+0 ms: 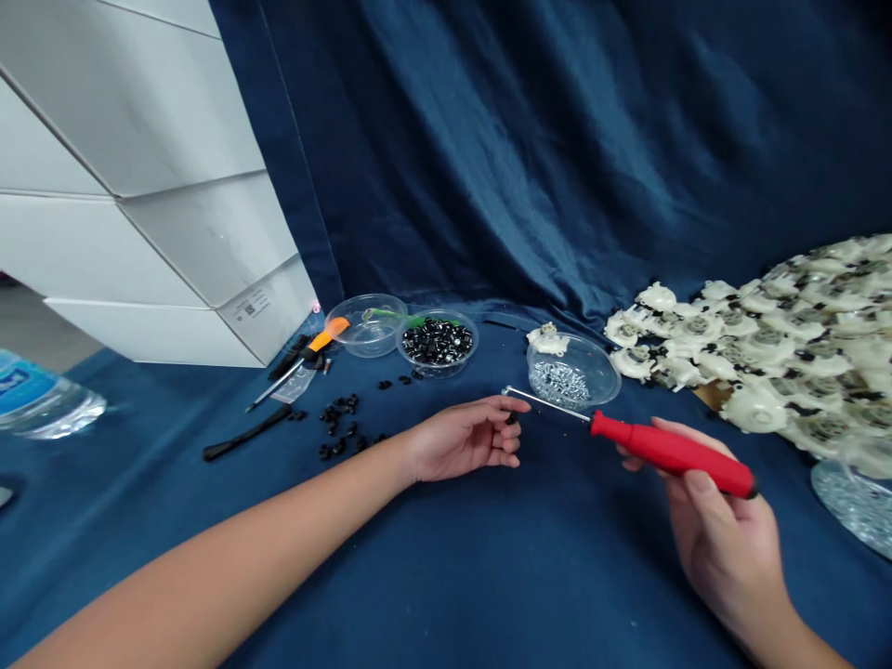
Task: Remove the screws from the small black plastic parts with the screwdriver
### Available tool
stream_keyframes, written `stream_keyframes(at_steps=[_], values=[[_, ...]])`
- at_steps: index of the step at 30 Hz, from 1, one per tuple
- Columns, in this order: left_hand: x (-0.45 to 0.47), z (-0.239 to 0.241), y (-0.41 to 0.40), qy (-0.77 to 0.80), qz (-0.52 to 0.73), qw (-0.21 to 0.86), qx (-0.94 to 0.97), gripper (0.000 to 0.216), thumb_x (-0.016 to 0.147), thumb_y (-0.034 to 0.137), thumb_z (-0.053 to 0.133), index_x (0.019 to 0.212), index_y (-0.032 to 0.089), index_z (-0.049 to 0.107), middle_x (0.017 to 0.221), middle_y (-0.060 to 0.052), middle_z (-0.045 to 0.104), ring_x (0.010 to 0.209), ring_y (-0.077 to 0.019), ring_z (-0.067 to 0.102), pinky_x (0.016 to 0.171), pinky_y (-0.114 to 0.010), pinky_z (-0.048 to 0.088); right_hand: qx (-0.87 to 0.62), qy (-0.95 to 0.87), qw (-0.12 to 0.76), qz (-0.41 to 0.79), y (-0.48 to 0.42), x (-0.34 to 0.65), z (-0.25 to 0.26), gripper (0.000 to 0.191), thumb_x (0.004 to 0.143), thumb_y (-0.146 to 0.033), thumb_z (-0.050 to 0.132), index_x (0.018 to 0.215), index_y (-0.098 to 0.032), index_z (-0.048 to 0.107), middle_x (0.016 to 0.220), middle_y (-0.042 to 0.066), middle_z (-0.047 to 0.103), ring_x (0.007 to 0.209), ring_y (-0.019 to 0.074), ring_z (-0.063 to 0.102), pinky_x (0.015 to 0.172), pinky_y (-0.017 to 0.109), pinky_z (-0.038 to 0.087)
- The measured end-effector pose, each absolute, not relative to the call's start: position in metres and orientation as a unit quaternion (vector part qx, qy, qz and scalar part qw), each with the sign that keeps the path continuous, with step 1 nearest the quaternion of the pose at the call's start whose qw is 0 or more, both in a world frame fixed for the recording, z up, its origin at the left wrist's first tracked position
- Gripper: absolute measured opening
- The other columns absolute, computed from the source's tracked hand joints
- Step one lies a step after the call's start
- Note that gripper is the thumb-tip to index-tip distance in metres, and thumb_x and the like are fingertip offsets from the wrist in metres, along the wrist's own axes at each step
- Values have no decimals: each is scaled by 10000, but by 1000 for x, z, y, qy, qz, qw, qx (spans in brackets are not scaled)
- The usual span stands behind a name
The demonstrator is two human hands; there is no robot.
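My right hand (711,502) grips a red-handled screwdriver (669,451), its metal shaft pointing left toward my left hand. My left hand (470,437) rests palm-up on the blue cloth, fingers curled, pinching a small black part (512,418) at the fingertips close to the screwdriver tip. Just beyond the shaft stands a clear bowl of silver screws (571,376) with a white plastic piece (548,339) on its rim.
A clear bowl of black parts (438,342) and an empty clear bowl (367,323) stand at the back. Loose black parts (341,423), an orange-handled tool (307,358) and a black strip (247,434) lie left. White round assemblies (787,344) pile at right. White boxes (139,186) and a water bottle (42,395) sit left.
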State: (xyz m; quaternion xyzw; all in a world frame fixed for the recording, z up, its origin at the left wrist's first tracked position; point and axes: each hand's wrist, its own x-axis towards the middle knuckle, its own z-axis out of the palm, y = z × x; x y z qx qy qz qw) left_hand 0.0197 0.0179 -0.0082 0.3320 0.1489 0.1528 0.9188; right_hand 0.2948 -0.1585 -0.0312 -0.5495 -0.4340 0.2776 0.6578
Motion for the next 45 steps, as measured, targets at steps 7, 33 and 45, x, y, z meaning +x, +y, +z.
stream_keyframes(at_steps=[7, 33, 45], values=[[20, -8, 17, 155, 170, 912, 338, 169, 1049, 265, 705, 1157, 137, 726, 841, 2, 499, 774, -154, 512, 846, -348, 520, -540, -375, 692, 299, -156, 282, -11, 443, 998, -481, 726, 1412, -327, 759, 1149, 80, 839, 1133, 329, 774, 969, 451, 622], [15, 5, 11, 92, 57, 883, 457, 260, 887, 274, 516, 666, 234, 386, 619, 51, 251, 537, -149, 200, 524, -291, 289, -518, -250, 699, 425, -142, 289, 12, 368, 961, -516, 671, 1003, -223, 891, 855, 92, 851, 754, 237, 745, 749, 335, 629], [13, 6, 11, 89, 21, 855, 510, 315, 865, 266, 626, 645, 232, 404, 597, 57, 304, 540, -136, 231, 534, -308, 267, -511, -277, 681, 445, -144, 287, 13, 384, 903, -560, 754, 1024, -224, 895, 845, 92, 845, 752, 241, 747, 754, 328, 642]])
